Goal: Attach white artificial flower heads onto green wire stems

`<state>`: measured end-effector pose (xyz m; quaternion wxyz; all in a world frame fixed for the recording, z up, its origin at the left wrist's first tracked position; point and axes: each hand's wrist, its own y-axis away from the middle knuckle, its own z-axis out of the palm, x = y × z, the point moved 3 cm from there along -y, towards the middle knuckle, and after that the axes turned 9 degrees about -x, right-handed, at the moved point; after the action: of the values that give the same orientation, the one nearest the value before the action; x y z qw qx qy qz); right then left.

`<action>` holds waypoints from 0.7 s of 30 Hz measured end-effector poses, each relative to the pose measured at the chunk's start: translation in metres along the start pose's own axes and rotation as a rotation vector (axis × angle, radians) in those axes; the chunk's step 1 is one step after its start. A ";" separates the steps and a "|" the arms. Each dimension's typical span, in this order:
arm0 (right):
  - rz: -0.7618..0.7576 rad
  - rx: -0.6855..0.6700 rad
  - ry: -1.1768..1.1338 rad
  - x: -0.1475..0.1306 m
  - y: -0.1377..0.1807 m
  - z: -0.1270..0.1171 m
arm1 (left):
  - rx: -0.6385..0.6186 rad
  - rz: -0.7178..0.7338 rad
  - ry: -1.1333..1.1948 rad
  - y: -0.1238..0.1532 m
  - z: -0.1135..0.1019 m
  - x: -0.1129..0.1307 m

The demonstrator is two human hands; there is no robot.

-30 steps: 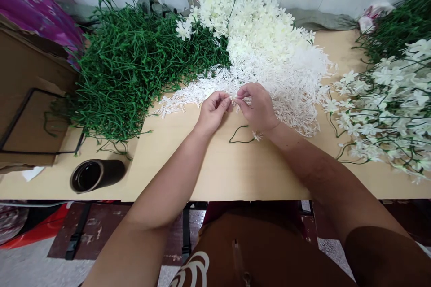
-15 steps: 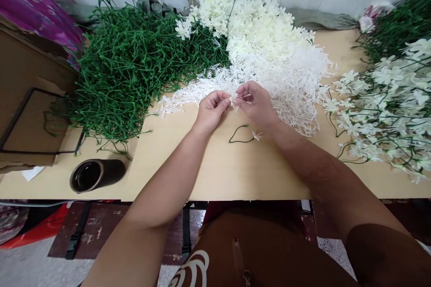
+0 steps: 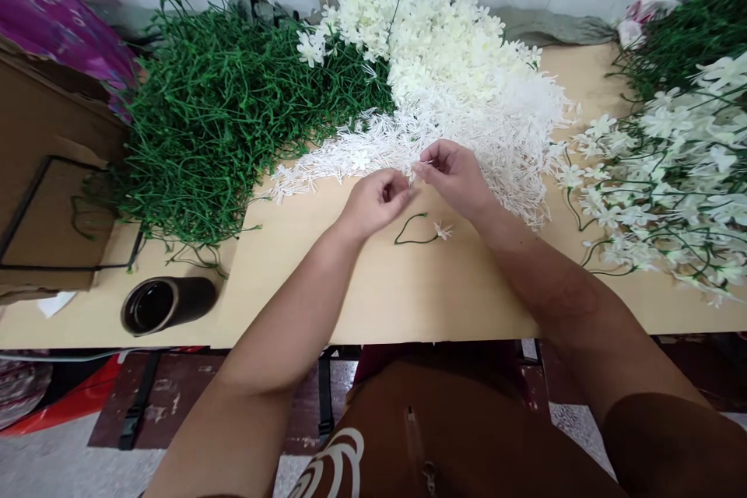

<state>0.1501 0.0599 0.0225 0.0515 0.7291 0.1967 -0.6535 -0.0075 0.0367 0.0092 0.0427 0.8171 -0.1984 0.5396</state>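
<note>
The right hand's (image 3: 418, 166) fingers pinch a small white piece (image 3: 412, 175); the left hand's (image 3: 378, 201) curl beside it, grip unclear. Twelve o'clock from them: white stamens (image 3: 461, 123); six: a green-stemmed flower (image 3: 421, 242).

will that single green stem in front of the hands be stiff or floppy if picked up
The green stem may flex yet hold some shape, as it lies clearly bent. It is probably light, being so thin. Its splayed white tip looks delicate, with slender strands that could bend or snag.
</note>
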 end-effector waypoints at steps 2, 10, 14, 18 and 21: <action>0.016 0.018 -0.026 0.000 0.010 -0.009 | -0.145 0.052 -0.209 0.003 0.006 0.005; 0.111 -0.038 -0.163 0.000 0.037 -0.016 | -0.195 0.100 -0.356 0.001 0.013 0.005; 0.152 -0.091 -0.244 0.002 0.035 -0.006 | -0.110 -0.030 -0.046 0.000 0.013 0.002; 0.212 -0.086 -0.338 0.009 0.034 -0.006 | -0.056 -0.122 0.287 -0.001 0.014 0.000; 0.235 -0.096 -0.394 0.011 0.034 -0.009 | -0.010 -0.147 0.386 -0.002 0.013 -0.001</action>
<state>0.1707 0.0344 0.0064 0.1994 0.6020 0.1273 -0.7627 0.0043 0.0347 0.0033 0.1231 0.7107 -0.1291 0.6805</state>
